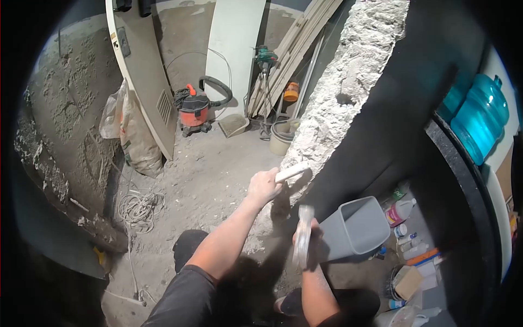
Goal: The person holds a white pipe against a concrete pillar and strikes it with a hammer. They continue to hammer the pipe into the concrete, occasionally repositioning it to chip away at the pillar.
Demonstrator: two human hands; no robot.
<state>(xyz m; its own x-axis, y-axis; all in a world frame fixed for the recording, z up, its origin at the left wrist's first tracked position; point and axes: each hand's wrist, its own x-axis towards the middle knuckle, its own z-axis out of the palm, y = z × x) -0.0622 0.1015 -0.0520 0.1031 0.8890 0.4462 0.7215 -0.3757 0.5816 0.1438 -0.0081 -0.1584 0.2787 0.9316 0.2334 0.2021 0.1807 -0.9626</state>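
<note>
Head view: left hand (pixel 263 187) fisted around a chisel (pixel 291 172) against the broken wall edge (pixel 332 103), right hand (pixel 306 234) gripping a blurred hammer (pixel 303 235).

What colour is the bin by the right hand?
Grey: the bin shows best in the head view, beside the right hand.

No legible text, seemingly, anywhere.

A grey plastic bin (pixel 355 227), an orange-and-black shop vacuum (pixel 194 111), translucent teal water jugs (pixel 480 117) and a pale, speckled rough concrete wall edge (pixel 343 92).
</note>
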